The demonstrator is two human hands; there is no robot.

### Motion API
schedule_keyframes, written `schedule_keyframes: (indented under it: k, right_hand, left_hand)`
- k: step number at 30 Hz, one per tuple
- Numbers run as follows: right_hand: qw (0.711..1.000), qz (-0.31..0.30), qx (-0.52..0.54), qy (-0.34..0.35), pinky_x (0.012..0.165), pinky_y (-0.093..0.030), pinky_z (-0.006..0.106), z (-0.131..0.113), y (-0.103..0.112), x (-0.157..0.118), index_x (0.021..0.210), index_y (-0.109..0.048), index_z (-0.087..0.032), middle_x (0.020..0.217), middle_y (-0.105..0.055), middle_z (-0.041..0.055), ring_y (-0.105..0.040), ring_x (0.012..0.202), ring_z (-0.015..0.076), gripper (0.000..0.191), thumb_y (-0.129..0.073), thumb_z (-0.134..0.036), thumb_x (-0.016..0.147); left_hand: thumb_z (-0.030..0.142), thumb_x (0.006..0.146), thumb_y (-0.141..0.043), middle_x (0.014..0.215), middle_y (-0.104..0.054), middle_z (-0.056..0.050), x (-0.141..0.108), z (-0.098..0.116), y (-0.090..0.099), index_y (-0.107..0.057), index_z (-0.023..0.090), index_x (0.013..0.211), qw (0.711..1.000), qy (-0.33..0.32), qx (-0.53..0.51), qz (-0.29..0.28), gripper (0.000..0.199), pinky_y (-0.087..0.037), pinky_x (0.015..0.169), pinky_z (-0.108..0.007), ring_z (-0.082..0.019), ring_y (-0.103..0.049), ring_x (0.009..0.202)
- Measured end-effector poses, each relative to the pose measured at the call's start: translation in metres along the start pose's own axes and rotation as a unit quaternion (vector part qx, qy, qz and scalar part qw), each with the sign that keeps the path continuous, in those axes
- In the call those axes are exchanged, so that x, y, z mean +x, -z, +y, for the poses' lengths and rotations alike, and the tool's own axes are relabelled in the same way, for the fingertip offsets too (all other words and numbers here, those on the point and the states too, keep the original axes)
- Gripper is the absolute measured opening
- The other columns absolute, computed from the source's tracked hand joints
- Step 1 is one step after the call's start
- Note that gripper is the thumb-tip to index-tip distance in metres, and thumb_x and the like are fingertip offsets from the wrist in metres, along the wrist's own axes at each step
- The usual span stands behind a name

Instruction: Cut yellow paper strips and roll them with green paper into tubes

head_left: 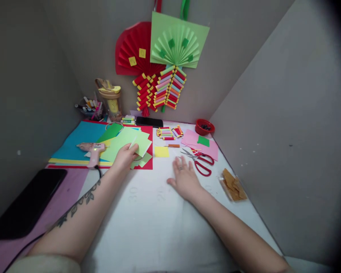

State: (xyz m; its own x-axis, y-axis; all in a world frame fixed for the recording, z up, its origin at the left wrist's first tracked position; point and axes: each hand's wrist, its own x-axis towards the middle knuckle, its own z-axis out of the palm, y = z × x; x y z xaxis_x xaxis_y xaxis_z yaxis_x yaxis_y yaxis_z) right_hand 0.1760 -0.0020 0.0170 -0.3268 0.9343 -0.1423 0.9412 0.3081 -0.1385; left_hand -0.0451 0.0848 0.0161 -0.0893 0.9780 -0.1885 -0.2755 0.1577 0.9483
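Note:
My left hand [125, 157] is closed on light green paper [122, 138] at the left, its thumb over a sheet's edge. More coloured sheets lie under it, among them a blue sheet [79, 138] and a red sheet [148, 165]. Left of that hand, a pink glue gun [95, 154] with a lit spot rests on the stack. My right hand [184, 180] lies palm down on the white table, fingers apart, holding nothing. Just beyond its fingertips are red-handled scissors [200, 161], a yellow paper square [161, 152] and a small brown roll [174, 146].
Small paper rolls [166, 132], a dark phone [149, 121] and a red bowl [205, 127] sit at the back. A clear box of brown pieces [233, 185] stands right. Red [139, 45] and green [179, 41] fan decorations hang on the wall. A black tablet-like slab [28, 204] lies left.

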Motion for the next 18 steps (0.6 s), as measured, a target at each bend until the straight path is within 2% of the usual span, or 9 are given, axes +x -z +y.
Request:
schedule_keyframes:
  k: [2, 4, 7, 9, 11, 13, 14, 16, 18]
  right_hand:
    - [0.999, 0.034, 0.001, -0.031, 0.11, -0.007, 0.057, -0.006, 0.001, -0.008, 0.143, -0.026, -0.007, 0.151, -0.012, 0.019, 0.001, 0.139, 0.0354, 0.074, -0.051, -0.045, 0.085]
    - [0.992, 0.005, 0.039, 0.123, 0.111, -0.01, 0.052, -0.022, 0.0, -0.021, 0.146, -0.021, -0.017, 0.153, -0.01, 0.012, -0.001, 0.141, 0.0302, 0.076, -0.052, -0.048, 0.084]
    - [0.927, -0.077, 0.077, 0.36, 0.112, -0.011, 0.049, -0.037, -0.003, -0.029, 0.142, -0.026, -0.036, 0.152, -0.022, -0.0006, -0.012, 0.141, 0.0228, 0.065, -0.048, -0.054, 0.084]
    - [0.943, -0.082, 0.066, 0.316, 0.112, -0.01, 0.051, -0.026, -0.002, -0.017, 0.142, -0.028, -0.034, 0.151, -0.023, 0.001, -0.015, 0.14, 0.0242, 0.065, -0.047, -0.056, 0.084]
    - [0.989, -0.05, 0.027, 0.133, 0.111, -0.011, 0.053, -0.003, 0.003, 0.0, 0.144, -0.028, -0.024, 0.151, -0.022, 0.0078, -0.01, 0.14, 0.0282, 0.066, -0.046, -0.05, 0.086]
    - [1.0, 0.007, -0.001, -0.019, 0.112, -0.009, 0.05, 0.017, 0.009, 0.011, 0.143, -0.028, -0.011, 0.151, -0.02, 0.0137, -0.004, 0.141, 0.03, 0.065, -0.044, -0.043, 0.089]
    - [0.999, 0.028, -0.003, -0.045, 0.112, -0.009, 0.049, 0.022, 0.011, 0.011, 0.143, -0.028, -0.008, 0.151, -0.017, 0.0144, -0.002, 0.141, 0.0308, 0.065, -0.043, -0.04, 0.089]
    - [0.999, 0.038, 0.017, -0.004, 0.112, -0.01, 0.048, 0.019, 0.011, 0.003, 0.145, -0.022, -0.009, 0.152, -0.013, 0.0123, 0.0, 0.141, 0.0302, 0.067, -0.042, -0.039, 0.089]
    - [0.985, -0.007, 0.05, 0.167, 0.112, -0.012, 0.047, 0.01, 0.005, -0.01, 0.147, -0.017, -0.019, 0.153, -0.013, 0.0064, -0.001, 0.141, 0.0273, 0.072, -0.046, -0.045, 0.087]
  left_hand:
    - [0.039, 0.06, -0.071, 0.057, -0.048, 0.005, -0.001, 0.001, -0.002, -0.052, 0.015, 0.069, 1.0, -0.007, -0.004, 0.001, 0.032, -0.036, 0.047, -0.018, -0.006, -0.042, 0.049]
    - [0.039, 0.06, -0.071, 0.057, -0.047, 0.006, -0.002, 0.003, -0.005, -0.052, 0.015, 0.069, 1.0, -0.011, -0.009, -0.007, 0.032, -0.037, 0.049, -0.018, -0.006, -0.041, 0.048]
    - [0.04, 0.061, -0.071, 0.06, -0.049, 0.005, -0.005, 0.006, -0.008, -0.053, 0.015, 0.072, 1.0, -0.01, -0.013, -0.021, 0.033, -0.038, 0.049, -0.018, -0.006, -0.043, 0.05]
    - [0.04, 0.061, -0.071, 0.064, -0.052, 0.004, -0.007, 0.01, -0.009, -0.054, 0.015, 0.075, 1.0, -0.011, -0.013, -0.023, 0.034, -0.038, 0.049, -0.017, -0.007, -0.046, 0.053]
    - [0.04, 0.061, -0.071, 0.067, -0.053, 0.004, -0.01, 0.013, -0.009, -0.054, 0.015, 0.076, 0.999, -0.019, -0.013, -0.024, 0.034, -0.04, 0.051, -0.016, -0.007, -0.048, 0.057]
    - [0.04, 0.062, -0.071, 0.07, -0.055, 0.003, -0.012, 0.015, -0.011, -0.055, 0.015, 0.077, 0.999, -0.026, -0.014, -0.031, 0.033, -0.043, 0.056, -0.017, -0.007, -0.051, 0.061]
    - [0.04, 0.063, -0.07, 0.073, -0.057, 0.003, -0.013, 0.015, -0.012, -0.055, 0.015, 0.079, 0.999, -0.026, -0.013, -0.034, 0.033, -0.045, 0.058, -0.017, -0.008, -0.053, 0.063]
    - [0.039, 0.063, -0.07, 0.077, -0.06, 0.002, -0.014, 0.014, -0.014, -0.056, 0.016, 0.083, 0.999, -0.02, -0.001, -0.034, 0.034, -0.047, 0.061, -0.019, -0.009, -0.056, 0.066]
    - [0.038, 0.062, -0.07, 0.075, -0.061, 0.002, -0.015, 0.01, -0.015, -0.056, 0.017, 0.086, 0.999, -0.013, 0.028, -0.037, 0.035, -0.047, 0.058, -0.02, -0.01, -0.057, 0.062]
